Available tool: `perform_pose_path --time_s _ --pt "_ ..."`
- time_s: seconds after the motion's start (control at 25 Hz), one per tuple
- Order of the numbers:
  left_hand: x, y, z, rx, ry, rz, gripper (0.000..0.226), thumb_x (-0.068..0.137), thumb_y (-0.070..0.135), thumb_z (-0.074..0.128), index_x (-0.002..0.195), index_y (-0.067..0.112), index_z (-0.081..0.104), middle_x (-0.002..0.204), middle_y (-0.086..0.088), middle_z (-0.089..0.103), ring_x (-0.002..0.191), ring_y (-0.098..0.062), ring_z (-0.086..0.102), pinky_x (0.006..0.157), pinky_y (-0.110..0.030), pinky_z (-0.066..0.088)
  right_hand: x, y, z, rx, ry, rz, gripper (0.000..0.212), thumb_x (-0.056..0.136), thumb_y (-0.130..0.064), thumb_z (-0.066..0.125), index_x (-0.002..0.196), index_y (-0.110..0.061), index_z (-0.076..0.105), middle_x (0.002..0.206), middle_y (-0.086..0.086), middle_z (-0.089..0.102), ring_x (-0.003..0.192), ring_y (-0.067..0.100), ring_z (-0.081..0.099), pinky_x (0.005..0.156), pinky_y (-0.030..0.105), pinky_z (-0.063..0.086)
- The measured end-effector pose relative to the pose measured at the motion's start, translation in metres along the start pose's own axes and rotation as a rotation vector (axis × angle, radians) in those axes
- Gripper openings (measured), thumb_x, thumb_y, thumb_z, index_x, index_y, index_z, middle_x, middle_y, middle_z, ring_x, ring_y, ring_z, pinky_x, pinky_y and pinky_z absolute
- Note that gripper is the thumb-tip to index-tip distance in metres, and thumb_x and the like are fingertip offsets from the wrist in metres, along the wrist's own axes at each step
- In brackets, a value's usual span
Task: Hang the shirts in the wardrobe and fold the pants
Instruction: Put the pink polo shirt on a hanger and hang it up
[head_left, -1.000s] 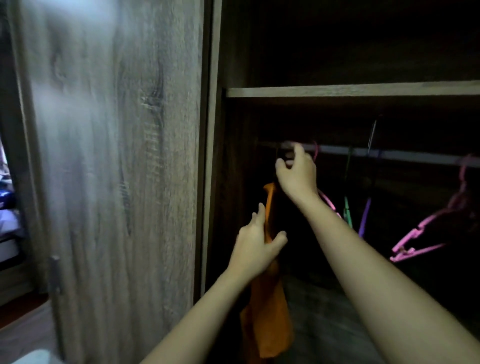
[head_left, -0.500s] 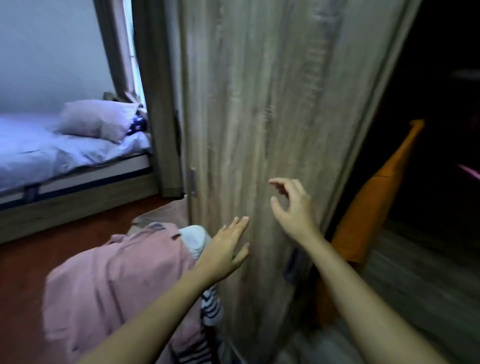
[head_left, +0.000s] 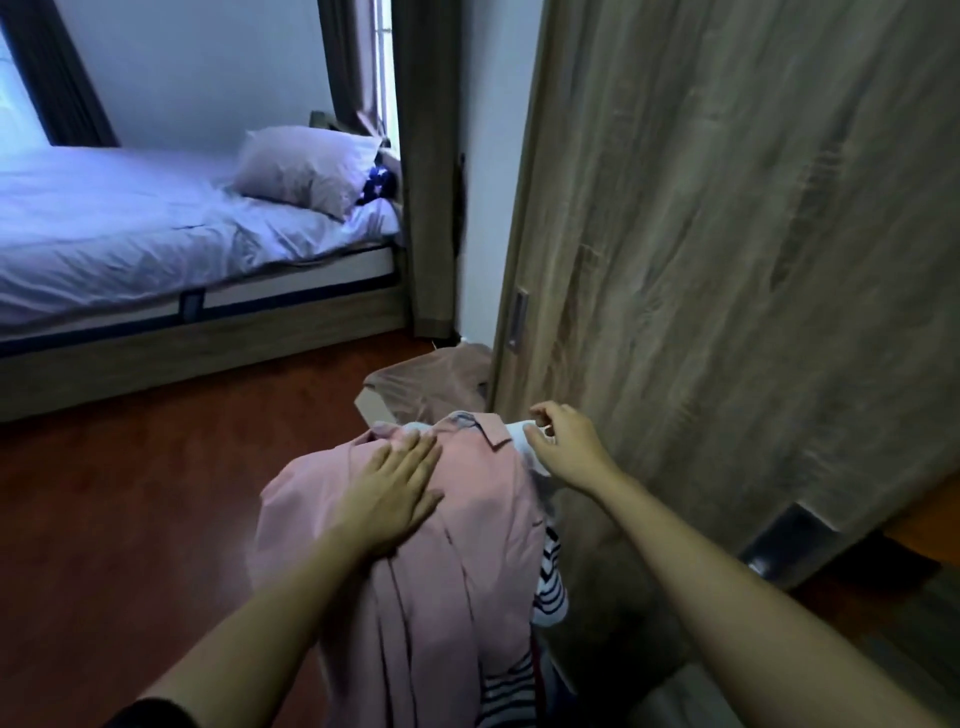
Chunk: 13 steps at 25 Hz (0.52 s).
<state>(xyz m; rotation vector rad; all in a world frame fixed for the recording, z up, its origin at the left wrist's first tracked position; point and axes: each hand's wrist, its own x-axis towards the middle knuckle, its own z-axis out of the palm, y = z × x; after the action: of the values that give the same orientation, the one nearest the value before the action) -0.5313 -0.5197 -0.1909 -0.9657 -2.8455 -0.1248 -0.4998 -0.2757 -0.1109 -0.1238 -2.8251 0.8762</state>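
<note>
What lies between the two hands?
In the head view, the pink shirt lies there. Its collar sits between the left hand, which rests flat on the shirt, and the right hand.

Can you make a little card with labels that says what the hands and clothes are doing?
Left hand: lies flat on the pink shirt
Right hand: fingers curled beside the collar; grip unclear
Under the shirt: striped garment
On the right: wooden wardrobe door
Background: bed with a pillow
</note>
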Motion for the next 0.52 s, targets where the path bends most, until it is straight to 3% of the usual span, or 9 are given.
perform_pose_path --time_s 0.12,0.28,0.4,0.52 --pt "0.0 0.002 0.002 -0.043 -0.024 -0.004 0.066 0.099 0.045 0.009 0.132 0.007 0.051 0.138 -0.012 0.051 0.124 -0.029 0.052 0.1 -0.041 0.031 0.035 -0.013 0.022 -0.044 -0.093 0.128 0.042 0.094 -0.038 0.046 0.115 -0.004 0.059 0.12 0.02 0.061 0.111 0.032 0.057 0.092 0.032 0.042" --pt "0.002 0.0 0.011 -0.053 0.035 0.015 0.063 0.099 0.044 0.011 0.131 0.009 0.053 0.136 -0.01 0.053 0.123 -0.026 0.053 0.102 -0.039 0.029 0.08 -0.033 0.056 -0.161 -0.325 0.318 0.073 0.091 -0.06 0.031 0.136 -0.002 0.041 0.141 0.025 0.043 0.127 0.038 0.044 0.105 0.039 0.037" --pt "0.002 -0.002 0.019 -0.026 0.165 0.054 0.061 0.099 0.044 0.014 0.13 0.011 0.055 0.135 -0.008 0.055 0.123 -0.024 0.053 0.103 -0.038 0.029 0.094 -0.043 0.071 -0.142 -0.326 0.365 0.061 0.084 -0.04 0.053 0.13 0.0 0.048 0.134 0.024 0.05 0.118 0.036 0.053 0.091 0.032 0.044" --pt "0.004 -0.003 0.021 0.029 0.279 0.061 0.06 0.099 0.043 0.016 0.128 0.012 0.057 0.133 -0.006 0.057 0.123 -0.023 0.054 0.104 -0.037 0.029 0.096 -0.043 0.068 -0.123 -0.272 0.406 0.056 0.077 -0.02 0.057 0.129 -0.002 0.047 0.13 0.02 0.052 0.115 0.034 0.055 0.092 0.032 0.046"
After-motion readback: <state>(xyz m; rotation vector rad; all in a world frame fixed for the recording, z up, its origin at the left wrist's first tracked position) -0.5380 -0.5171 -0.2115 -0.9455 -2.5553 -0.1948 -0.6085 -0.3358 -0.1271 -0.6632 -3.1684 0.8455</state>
